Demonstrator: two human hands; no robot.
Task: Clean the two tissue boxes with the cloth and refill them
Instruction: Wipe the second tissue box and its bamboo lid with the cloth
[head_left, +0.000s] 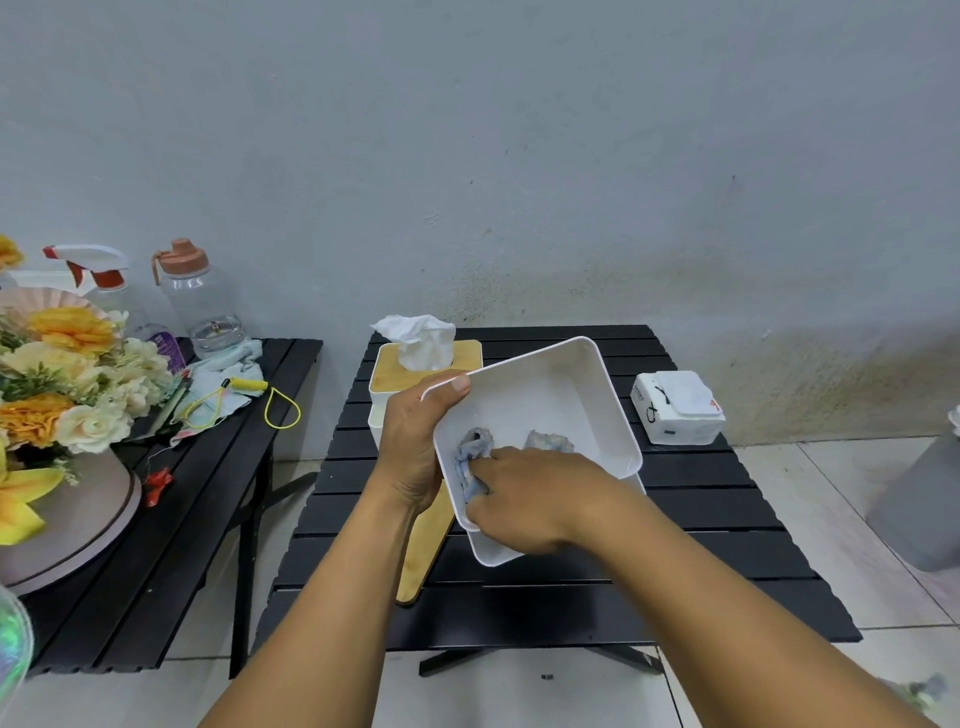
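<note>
A lidded tissue box (400, 371) stands behind the left hand (415, 447), which grips the rim of an open white box (545, 395) tilted above the black counter (701, 545). The right hand (524, 499) clutches a blue cloth (470, 457) inside it; a tissue pack (675, 408) lies at the counter's right.

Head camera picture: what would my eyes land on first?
Right in the middle, the left hand holds an open white box tilted while the right hand rubs a blue cloth inside it. Just behind stands another box with a wooden lid and a white tissue puffing out the top. On the far left sits a big bunch of yellow and cream flowers.
</note>
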